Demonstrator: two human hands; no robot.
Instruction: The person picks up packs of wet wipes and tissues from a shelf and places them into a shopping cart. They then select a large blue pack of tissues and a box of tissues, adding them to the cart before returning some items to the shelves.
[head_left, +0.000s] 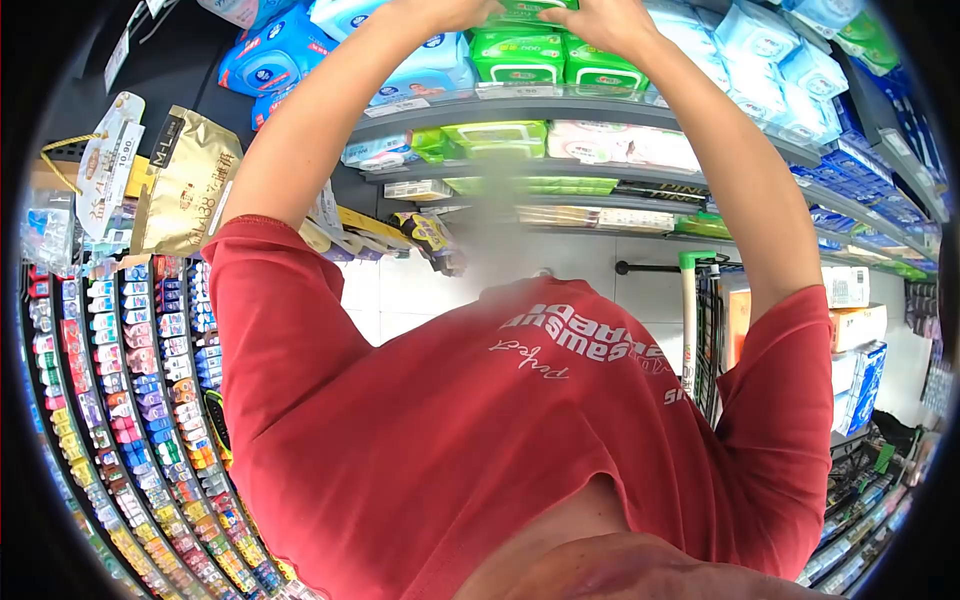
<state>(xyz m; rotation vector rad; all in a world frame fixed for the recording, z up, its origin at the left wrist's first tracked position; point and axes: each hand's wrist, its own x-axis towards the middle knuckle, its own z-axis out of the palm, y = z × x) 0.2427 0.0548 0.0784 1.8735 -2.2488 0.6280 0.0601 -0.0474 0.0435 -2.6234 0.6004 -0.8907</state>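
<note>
A plain red short-sleeved fabric T-shirt (430, 450) covers the torso, spreading from the middle toward six o'clock. Its loose left sleeve (280, 300) ends in a stitched hem toward ten o'clock, the wide right sleeve (780, 370) toward three. Bold white block lettering (600, 335), partly creased, sits near the middle toward four, beside thin white script (535, 362).

Grey shelves (610, 104) line a pale tiled floor (645, 305).

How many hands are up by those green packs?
2: the left hand and right hand, either side of a green pack, both partly cut off by the picture's top edge; others could be hidden beyond.
</note>
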